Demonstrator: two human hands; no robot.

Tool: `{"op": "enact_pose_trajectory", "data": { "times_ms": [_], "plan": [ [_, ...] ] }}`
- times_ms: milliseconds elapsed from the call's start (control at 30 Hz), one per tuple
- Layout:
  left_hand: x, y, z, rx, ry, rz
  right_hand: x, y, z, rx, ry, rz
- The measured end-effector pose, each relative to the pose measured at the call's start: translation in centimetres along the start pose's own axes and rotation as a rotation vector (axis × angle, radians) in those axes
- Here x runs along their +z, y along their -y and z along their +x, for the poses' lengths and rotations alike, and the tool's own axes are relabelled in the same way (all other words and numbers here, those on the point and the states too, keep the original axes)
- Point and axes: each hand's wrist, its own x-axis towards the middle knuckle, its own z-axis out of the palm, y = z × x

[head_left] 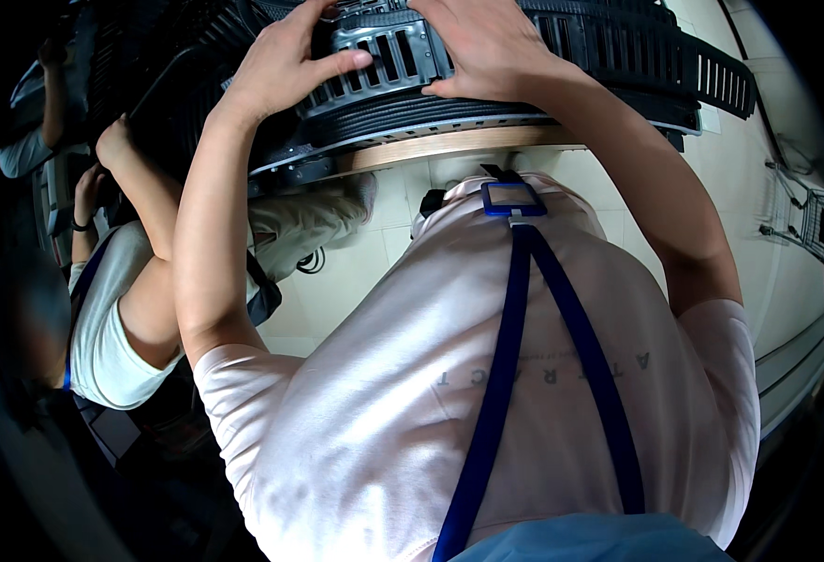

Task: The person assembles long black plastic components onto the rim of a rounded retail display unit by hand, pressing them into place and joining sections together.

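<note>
At the top of the view, both my hands are at a black slotted panel (389, 58) with a row of long openings. My left hand (281, 64) is at its left side, the thumb stretched across the slots and the fingers curled toward the top edge. On the other side, my right hand (487, 49) spans the panel, its thumb at the lower edge and its fingers over the top. The frame cuts off some of the fingertips. Below the panel runs a bundle of black ribbed strips (412, 114).
More black slotted pieces (726, 82) stick out at the right. A wooden edge (431, 148) fronts the work surface. To my left a co-worker (122, 318) reaches toward dark parts. A metal wire cart (801, 215) stands on the pale tiled floor (637, 244) at the right.
</note>
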Motion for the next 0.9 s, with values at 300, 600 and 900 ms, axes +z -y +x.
{"op": "enact_pose_trajectory", "data": {
  "times_ms": [300,600,900],
  "plan": [
    [1.2,3.8,-2.0,-0.228,0.039,-0.335,-1.2,2.7,0.2,-0.033,0.049,-0.217],
    [-2.3,2.8,-0.3,-0.194,0.269,-0.508,0.9,3.5,1.9,-0.057,0.027,0.007],
    [-1.6,1.8,0.2,0.125,0.067,0.127,0.7,3.2,2.2,-0.036,0.034,-0.010]
  ]
}}
